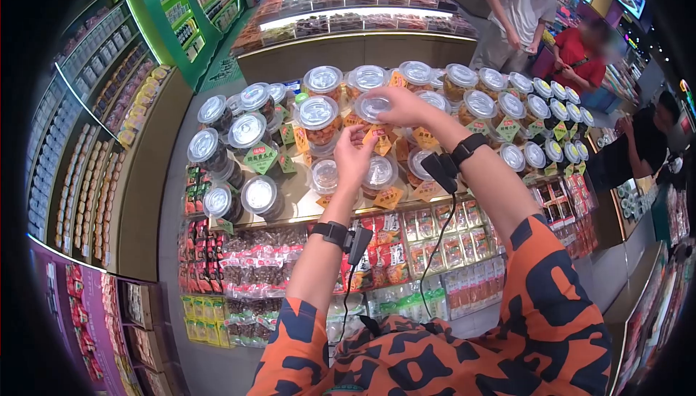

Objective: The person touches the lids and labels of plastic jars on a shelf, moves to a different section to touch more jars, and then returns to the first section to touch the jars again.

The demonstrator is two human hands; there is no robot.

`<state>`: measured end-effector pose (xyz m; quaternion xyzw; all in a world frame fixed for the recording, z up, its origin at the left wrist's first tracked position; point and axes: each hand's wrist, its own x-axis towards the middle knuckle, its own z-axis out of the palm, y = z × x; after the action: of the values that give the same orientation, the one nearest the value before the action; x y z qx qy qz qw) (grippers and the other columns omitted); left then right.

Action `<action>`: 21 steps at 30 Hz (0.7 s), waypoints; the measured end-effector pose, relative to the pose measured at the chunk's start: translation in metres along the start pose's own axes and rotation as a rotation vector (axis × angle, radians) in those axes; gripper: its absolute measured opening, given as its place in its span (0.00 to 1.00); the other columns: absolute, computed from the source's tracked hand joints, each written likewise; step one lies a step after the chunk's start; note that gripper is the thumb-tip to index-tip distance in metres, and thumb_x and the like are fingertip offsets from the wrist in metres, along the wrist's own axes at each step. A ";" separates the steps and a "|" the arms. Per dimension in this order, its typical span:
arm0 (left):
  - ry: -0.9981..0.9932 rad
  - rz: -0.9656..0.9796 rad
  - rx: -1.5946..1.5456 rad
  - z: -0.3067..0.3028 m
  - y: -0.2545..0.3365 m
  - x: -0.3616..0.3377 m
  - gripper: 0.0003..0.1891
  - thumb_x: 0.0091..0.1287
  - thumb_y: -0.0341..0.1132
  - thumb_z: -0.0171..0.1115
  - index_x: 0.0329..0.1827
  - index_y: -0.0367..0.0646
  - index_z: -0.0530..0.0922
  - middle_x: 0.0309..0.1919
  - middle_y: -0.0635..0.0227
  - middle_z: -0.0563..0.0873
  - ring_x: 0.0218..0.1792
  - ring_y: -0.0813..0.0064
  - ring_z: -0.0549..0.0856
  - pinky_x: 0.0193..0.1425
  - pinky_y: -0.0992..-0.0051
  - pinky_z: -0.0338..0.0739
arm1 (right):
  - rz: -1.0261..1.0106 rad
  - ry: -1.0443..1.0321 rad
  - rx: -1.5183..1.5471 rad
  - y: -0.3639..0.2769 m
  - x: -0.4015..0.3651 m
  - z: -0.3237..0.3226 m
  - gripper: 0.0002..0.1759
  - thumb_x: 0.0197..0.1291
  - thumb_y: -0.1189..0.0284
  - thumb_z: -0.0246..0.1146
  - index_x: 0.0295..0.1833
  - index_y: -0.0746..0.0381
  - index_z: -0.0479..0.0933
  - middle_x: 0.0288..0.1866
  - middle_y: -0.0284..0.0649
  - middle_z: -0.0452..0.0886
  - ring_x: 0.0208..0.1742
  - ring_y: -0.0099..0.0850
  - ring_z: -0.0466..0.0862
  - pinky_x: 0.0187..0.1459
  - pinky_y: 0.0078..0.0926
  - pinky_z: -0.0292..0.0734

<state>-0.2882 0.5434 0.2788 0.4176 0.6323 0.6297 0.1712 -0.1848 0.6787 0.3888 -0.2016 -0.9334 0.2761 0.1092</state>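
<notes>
My right hand grips a clear plastic jar by its round lid, over the middle of the display. Just below, my left hand has its fingers curled in at an orange diamond-shaped tag that hangs at this jar's front. My fingers cover part of the tag and the jar's body. Left of my hands stands a larger jar of orange-coloured food. Nearer to me, below my hands, are a lidded jar and another jar, with orange tags in front.
Jars with green tags stand at the left, and more lidded jars at the right. Bagged snacks fill the front racks. Shelves line the left side. A person in grey and a person in red stand beyond.
</notes>
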 end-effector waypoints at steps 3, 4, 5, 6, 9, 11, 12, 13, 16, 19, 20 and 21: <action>0.027 0.028 -0.031 -0.007 -0.002 -0.005 0.23 0.60 0.34 0.73 0.55 0.35 0.76 0.45 0.61 0.84 0.46 0.75 0.83 0.51 0.75 0.78 | -0.157 0.171 -0.116 0.003 -0.005 0.009 0.27 0.52 0.66 0.66 0.60 0.61 0.77 0.64 0.52 0.76 0.66 0.45 0.75 0.66 0.38 0.69; 0.055 0.053 -0.008 -0.013 -0.004 -0.009 0.23 0.61 0.34 0.73 0.55 0.35 0.76 0.47 0.60 0.84 0.49 0.74 0.83 0.53 0.75 0.78 | -0.172 0.154 -0.116 0.003 -0.003 0.011 0.27 0.52 0.66 0.66 0.60 0.61 0.77 0.64 0.52 0.76 0.66 0.45 0.75 0.66 0.38 0.69; 0.022 0.008 -0.100 -0.022 -0.002 -0.013 0.22 0.62 0.34 0.71 0.56 0.34 0.76 0.50 0.58 0.83 0.52 0.71 0.83 0.57 0.74 0.77 | -0.172 0.214 -0.119 -0.002 -0.003 0.013 0.28 0.52 0.63 0.67 0.59 0.60 0.77 0.64 0.52 0.75 0.67 0.46 0.73 0.67 0.38 0.68; 0.037 0.001 -0.100 -0.031 0.001 -0.018 0.22 0.62 0.34 0.71 0.56 0.34 0.76 0.50 0.58 0.83 0.52 0.71 0.83 0.57 0.74 0.77 | -0.169 0.277 -0.122 -0.007 -0.002 0.016 0.28 0.51 0.60 0.68 0.58 0.60 0.78 0.63 0.52 0.75 0.67 0.47 0.72 0.68 0.39 0.66; 0.066 -0.126 -0.237 -0.056 0.002 -0.028 0.21 0.65 0.34 0.68 0.57 0.32 0.76 0.53 0.56 0.83 0.52 0.71 0.83 0.58 0.72 0.77 | -0.144 0.317 -0.102 -0.037 0.012 0.021 0.27 0.53 0.57 0.68 0.53 0.65 0.80 0.55 0.52 0.80 0.59 0.47 0.79 0.61 0.39 0.73; 0.055 -0.097 -0.099 -0.075 -0.002 -0.032 0.21 0.66 0.35 0.66 0.58 0.31 0.76 0.54 0.54 0.83 0.53 0.68 0.84 0.59 0.70 0.77 | -0.158 0.375 -0.136 -0.055 0.025 0.029 0.25 0.53 0.56 0.68 0.47 0.67 0.82 0.44 0.53 0.85 0.50 0.47 0.84 0.53 0.39 0.77; 0.032 -0.069 0.047 -0.084 -0.003 -0.034 0.21 0.67 0.36 0.64 0.58 0.31 0.76 0.56 0.53 0.83 0.54 0.65 0.84 0.59 0.69 0.77 | -0.162 0.367 -0.142 -0.060 0.034 0.033 0.25 0.53 0.56 0.68 0.47 0.67 0.82 0.44 0.53 0.85 0.50 0.47 0.84 0.53 0.39 0.77; 0.039 -0.072 0.041 -0.092 -0.007 -0.036 0.21 0.67 0.36 0.64 0.58 0.31 0.76 0.56 0.53 0.83 0.54 0.65 0.84 0.59 0.69 0.77 | -0.136 0.305 -0.189 -0.064 0.043 0.036 0.26 0.53 0.56 0.67 0.47 0.67 0.82 0.44 0.53 0.85 0.50 0.48 0.83 0.53 0.40 0.77; 0.007 0.164 0.446 -0.105 -0.029 -0.039 0.21 0.70 0.40 0.58 0.58 0.30 0.77 0.58 0.49 0.81 0.59 0.56 0.81 0.64 0.62 0.74 | -0.032 0.175 -0.320 -0.078 0.063 0.048 0.27 0.53 0.54 0.67 0.50 0.66 0.82 0.44 0.54 0.85 0.50 0.50 0.83 0.53 0.41 0.77; -0.001 0.240 0.628 -0.110 -0.040 -0.038 0.24 0.72 0.44 0.53 0.59 0.31 0.76 0.60 0.46 0.78 0.64 0.49 0.75 0.69 0.58 0.68 | 0.001 0.222 -0.371 -0.081 0.077 0.060 0.29 0.52 0.52 0.67 0.52 0.65 0.81 0.46 0.54 0.84 0.51 0.49 0.83 0.53 0.41 0.78; -0.034 0.261 0.680 -0.111 -0.040 -0.036 0.24 0.72 0.45 0.52 0.59 0.32 0.76 0.60 0.47 0.78 0.66 0.49 0.73 0.71 0.57 0.66 | 0.036 0.212 -0.396 -0.085 0.078 0.063 0.31 0.51 0.51 0.68 0.52 0.64 0.81 0.46 0.54 0.84 0.51 0.49 0.83 0.53 0.41 0.78; -0.067 0.282 0.732 -0.113 -0.041 -0.034 0.25 0.72 0.47 0.52 0.59 0.32 0.76 0.60 0.47 0.78 0.67 0.49 0.72 0.72 0.56 0.64 | 0.072 0.203 -0.420 -0.089 0.081 0.064 0.32 0.51 0.50 0.68 0.53 0.64 0.81 0.46 0.54 0.84 0.51 0.49 0.83 0.53 0.41 0.78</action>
<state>-0.3649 0.4502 0.2462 0.5539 0.7456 0.3661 -0.0566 -0.3052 0.6156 0.3931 -0.2797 -0.9469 0.0577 0.1480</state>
